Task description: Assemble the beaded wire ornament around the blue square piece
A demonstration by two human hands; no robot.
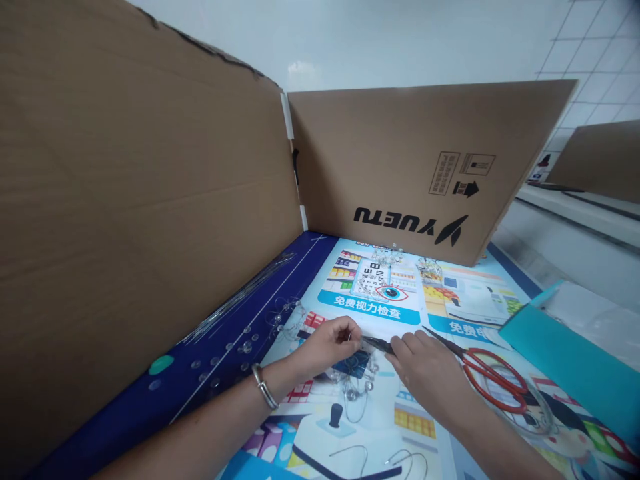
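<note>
Beside left hand point(325, 347) — dark tweezers point(377, 345), in right grip point(425, 373).

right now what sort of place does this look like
Likely a makeshift workbench beside a tiled wall: cardboard panels screen a printed eye-test banner spread as a work surface, and red-handled scissors lie on it.

Dk tweezers point(379, 344) lie approx. horiz., tips at L hand point(327, 347), shank in R hand point(425, 373). Blue card point(356, 365) lies flat below; clear bead-&-wire pcs point(356, 390) adjacent.
</note>
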